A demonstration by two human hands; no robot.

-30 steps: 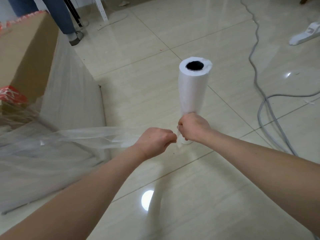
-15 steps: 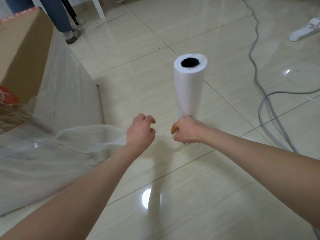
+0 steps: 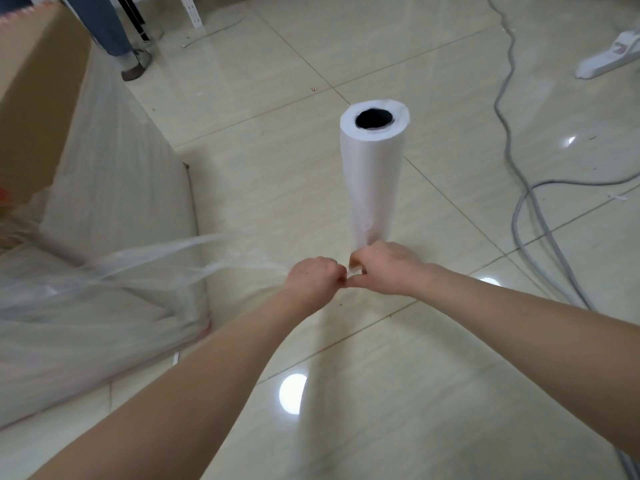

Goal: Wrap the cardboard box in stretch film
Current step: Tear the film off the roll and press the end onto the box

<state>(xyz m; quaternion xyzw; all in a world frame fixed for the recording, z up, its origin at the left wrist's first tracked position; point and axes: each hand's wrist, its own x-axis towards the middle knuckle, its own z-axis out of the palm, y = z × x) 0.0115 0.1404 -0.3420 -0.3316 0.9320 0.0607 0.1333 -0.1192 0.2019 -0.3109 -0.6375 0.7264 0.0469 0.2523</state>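
A large cardboard box [image 3: 38,126] fills the left edge, its sides covered in clear stretch film [image 3: 114,188]. A bunched strand of film [image 3: 173,258] runs from the box corner to my hands. The white film roll [image 3: 374,168] stands upright above the floor, hollow core facing up. My right hand [image 3: 384,268] grips the roll's lower end. My left hand [image 3: 317,277] is curled into a fist on the film strand, knuckles touching the right hand.
Glossy beige floor tiles [image 3: 415,393] spread all around. Grey cables [image 3: 526,209] snake along the right. A white object [image 3: 609,58] lies at the far right. Another person's leg and shoe [image 3: 135,64] stand behind the box, beside a white stand leg [image 3: 192,12].
My left hand, loosely apart from the right half a second ago, has closed on the film strand and come back against the right hand. The strand now pulls tauter toward the box.
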